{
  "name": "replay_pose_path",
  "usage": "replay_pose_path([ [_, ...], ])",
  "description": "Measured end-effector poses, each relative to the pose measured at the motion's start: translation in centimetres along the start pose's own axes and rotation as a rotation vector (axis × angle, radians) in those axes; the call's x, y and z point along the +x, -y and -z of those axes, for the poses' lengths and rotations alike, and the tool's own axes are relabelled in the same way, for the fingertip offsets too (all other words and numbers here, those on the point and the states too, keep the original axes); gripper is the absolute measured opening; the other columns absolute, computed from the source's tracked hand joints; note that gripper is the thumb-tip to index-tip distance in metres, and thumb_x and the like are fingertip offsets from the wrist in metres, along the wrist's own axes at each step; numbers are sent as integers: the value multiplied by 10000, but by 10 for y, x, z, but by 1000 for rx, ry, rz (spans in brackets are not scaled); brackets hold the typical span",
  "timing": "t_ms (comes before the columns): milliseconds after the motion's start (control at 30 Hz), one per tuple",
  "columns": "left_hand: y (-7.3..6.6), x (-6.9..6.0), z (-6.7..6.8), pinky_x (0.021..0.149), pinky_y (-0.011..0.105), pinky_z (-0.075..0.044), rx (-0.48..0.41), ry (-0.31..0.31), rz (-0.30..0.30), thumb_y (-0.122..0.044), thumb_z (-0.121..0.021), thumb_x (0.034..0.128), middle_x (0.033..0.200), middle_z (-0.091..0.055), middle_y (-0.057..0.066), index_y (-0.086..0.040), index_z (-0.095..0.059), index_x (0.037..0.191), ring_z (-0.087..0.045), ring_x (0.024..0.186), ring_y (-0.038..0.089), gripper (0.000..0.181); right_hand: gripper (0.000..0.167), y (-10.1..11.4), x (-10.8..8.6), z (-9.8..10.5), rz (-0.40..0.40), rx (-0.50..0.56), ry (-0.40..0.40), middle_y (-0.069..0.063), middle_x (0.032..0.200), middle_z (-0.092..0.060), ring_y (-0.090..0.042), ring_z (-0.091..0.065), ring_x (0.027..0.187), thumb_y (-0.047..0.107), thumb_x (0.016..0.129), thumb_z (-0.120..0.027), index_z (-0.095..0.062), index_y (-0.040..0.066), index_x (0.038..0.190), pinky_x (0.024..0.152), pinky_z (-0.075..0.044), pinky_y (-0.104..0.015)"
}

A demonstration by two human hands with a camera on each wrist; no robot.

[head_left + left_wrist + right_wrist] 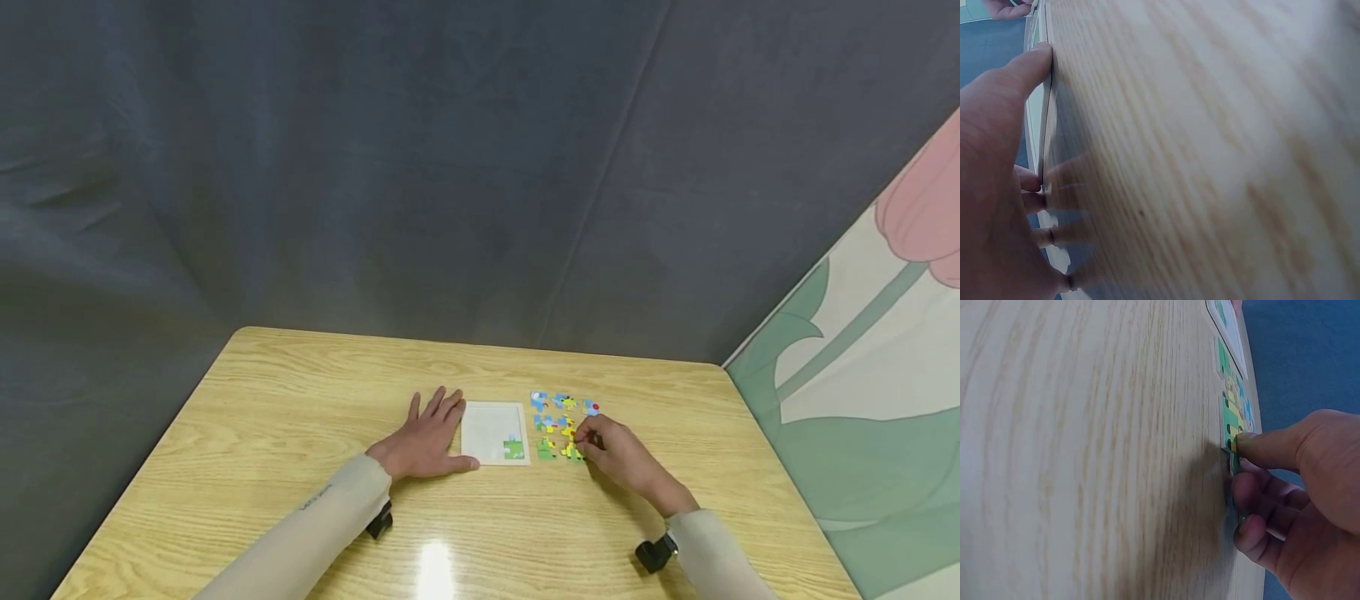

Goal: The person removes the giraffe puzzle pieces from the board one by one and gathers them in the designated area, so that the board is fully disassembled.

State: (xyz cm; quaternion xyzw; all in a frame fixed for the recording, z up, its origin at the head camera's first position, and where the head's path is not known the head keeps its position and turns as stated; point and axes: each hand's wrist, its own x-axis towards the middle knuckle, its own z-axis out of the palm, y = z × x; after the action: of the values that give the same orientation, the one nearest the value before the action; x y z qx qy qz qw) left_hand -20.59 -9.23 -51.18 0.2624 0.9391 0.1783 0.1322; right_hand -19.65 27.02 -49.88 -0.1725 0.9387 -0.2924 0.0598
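Observation:
A white square puzzle tray (491,463) lies on the table with one green puzzle piece (513,451) in its lower right corner. My left hand (426,442) rests spread along the tray's left side, its thumb at the near edge. In the left wrist view the thumb (1032,65) touches the tray's edge. To the right of the tray my right hand (621,454) pinches a green and yellow jigsaw piece (572,451) between thumb and fingers. The right wrist view shows that piece (1231,422) low at the tabletop, partly hidden by the fingers.
Several loose colourful jigsaw pieces (547,423) lie in rough rows between the tray and my right hand. The wooden table (322,379) ends at a dark curtain (420,208) behind. A flower-patterned cloth (885,400) hangs on the right.

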Motion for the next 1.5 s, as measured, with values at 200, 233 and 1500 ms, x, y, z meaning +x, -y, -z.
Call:
replay_pose_path([
  [200,-1,1,0,1319,710,-26,4,-4,2,-697,-573,1008,1820,-96,110,-79,-168,1723,-19,1699,372,1027,69,-1,0,0,4,-11,-18,-7,907,-609,-66,-477,727,31,1006,-705,-674,91,1013,629,-435,-227],
  [233,-1,1,0,1320,708,-21,5,-2,4,-698,-573,1008,1821,-91,105,-83,-164,1724,-15,1700,367,1029,66,-1,0,0,4,-2,-16,-10,912,-611,-66,-480,728,37,1007,-707,-673,94,1013,629,-438,-228],
  [1500,-3,4,-1,1324,699,-35,32,-5,21,-717,-558,1004,1820,-98,106,-80,-165,1724,-19,1700,367,1039,190,60,35,-38,161,33,160,-40,1138,-624,-128,-535,853,96,979,-773,-697,105,1153,726,-476,-224],
])
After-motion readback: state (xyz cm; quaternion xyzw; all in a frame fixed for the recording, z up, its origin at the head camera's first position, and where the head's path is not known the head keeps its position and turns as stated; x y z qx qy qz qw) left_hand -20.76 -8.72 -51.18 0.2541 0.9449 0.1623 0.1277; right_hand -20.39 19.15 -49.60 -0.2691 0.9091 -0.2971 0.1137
